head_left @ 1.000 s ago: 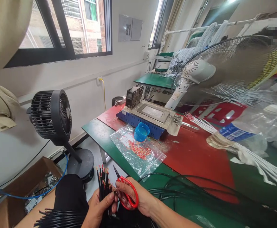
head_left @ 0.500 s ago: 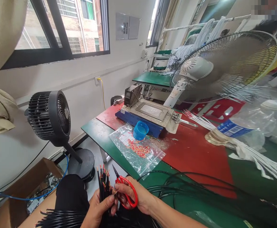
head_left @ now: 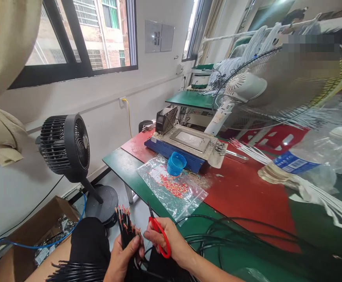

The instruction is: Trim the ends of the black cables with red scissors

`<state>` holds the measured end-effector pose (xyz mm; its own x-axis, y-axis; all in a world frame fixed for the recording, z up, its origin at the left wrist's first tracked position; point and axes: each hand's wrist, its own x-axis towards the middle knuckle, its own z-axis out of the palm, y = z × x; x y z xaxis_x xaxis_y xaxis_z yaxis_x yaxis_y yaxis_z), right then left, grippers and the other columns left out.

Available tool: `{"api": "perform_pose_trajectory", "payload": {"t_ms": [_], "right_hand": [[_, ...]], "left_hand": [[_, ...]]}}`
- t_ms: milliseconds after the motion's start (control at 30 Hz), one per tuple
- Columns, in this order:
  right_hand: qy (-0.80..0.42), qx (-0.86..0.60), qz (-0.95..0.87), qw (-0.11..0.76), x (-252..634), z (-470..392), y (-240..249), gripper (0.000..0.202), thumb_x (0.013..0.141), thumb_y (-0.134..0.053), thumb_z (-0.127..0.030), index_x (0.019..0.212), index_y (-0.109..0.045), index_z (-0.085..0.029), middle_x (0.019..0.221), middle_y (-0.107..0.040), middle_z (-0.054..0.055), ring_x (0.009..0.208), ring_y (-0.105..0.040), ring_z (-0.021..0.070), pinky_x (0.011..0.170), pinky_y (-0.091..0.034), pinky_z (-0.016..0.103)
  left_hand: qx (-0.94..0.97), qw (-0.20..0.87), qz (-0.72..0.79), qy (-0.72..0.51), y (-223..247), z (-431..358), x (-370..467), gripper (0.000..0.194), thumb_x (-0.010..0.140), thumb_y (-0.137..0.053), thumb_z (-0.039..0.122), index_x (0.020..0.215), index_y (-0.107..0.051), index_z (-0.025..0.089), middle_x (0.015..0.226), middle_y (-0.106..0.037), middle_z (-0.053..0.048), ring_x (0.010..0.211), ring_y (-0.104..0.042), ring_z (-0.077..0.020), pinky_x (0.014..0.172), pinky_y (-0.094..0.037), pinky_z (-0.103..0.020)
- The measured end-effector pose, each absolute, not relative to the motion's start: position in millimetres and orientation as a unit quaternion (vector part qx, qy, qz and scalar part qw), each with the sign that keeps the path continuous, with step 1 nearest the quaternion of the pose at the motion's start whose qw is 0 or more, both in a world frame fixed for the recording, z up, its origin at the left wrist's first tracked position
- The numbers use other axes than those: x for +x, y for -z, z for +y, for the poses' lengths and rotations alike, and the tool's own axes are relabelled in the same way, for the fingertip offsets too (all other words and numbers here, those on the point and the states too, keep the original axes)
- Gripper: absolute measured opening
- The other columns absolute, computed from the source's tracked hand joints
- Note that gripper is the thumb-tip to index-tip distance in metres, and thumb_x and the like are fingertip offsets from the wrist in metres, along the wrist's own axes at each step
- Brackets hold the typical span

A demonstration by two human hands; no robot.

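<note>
My left hand grips a bundle of thin black cables whose stripped red and copper tips point upward, low in the view over my lap. Right beside it, my right hand holds red-handled scissors, blades pointing up and nearly touching the bundle's tips. More black cables lie across my lap, and loose black cable loops trail over the table to the right.
A clear plastic bag of small red parts and a blue cup lie on the green and red table before a blue-based machine. A black floor fan, a cardboard box, a white desk fan, white cables and a plastic bottle surround me.
The scissors have turned more upright and edge-on and moved slightly right. The cable bundle tilted a little to the left. The view shifted slightly.
</note>
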<state>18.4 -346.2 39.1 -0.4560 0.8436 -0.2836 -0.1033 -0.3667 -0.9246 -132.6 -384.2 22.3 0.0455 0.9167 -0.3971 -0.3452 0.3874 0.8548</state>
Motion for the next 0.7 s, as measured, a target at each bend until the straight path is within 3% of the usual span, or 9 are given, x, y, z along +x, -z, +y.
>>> {"api": "perform_pose_trajectory", "payload": {"t_ms": [200, 433, 700], "right_hand": [[-0.673, -0.381, -0.547, 0.321, 18, -349, -45, 0.043, 0.065, -0.07, -0.054, 0.06, -0.057, -0.014, 0.052, -0.06, 0.0, 0.041, -0.041, 0.0065, 0.041, -0.029, 0.019], [-0.663, -0.415, -0.529, 0.328, 17, -346, -45, 0.044, 0.064, -0.069, -0.055, 0.056, -0.051, -0.016, 0.04, -0.043, -0.007, 0.036, -0.034, 0.005, 0.038, -0.025, 0.019], [-0.695, -0.442, -0.471, 0.316, 19, -346, -32, 0.046, 0.069, -0.063, -0.059, 0.06, -0.052, -0.015, 0.044, -0.045, -0.006, 0.035, -0.038, 0.005, 0.035, -0.024, 0.018]], "left_hand": [[0.248, 0.644, 0.527, -0.496, -26, -385, -129, 0.043, 0.053, -0.078, 0.048, 0.072, -0.059, 0.014, 0.043, -0.058, 0.001, 0.039, -0.045, -0.0065, 0.042, -0.031, -0.018], [0.294, 0.648, 0.507, -0.485, -18, -388, -131, 0.039, 0.06, -0.074, 0.046, 0.075, -0.058, 0.013, 0.047, -0.059, 0.0, 0.042, -0.047, -0.0072, 0.043, -0.033, -0.019], [0.271, 0.637, 0.533, -0.487, -20, -388, -128, 0.043, 0.056, -0.077, 0.045, 0.078, -0.058, 0.012, 0.048, -0.061, -0.001, 0.042, -0.048, -0.0077, 0.043, -0.033, -0.019]]}}
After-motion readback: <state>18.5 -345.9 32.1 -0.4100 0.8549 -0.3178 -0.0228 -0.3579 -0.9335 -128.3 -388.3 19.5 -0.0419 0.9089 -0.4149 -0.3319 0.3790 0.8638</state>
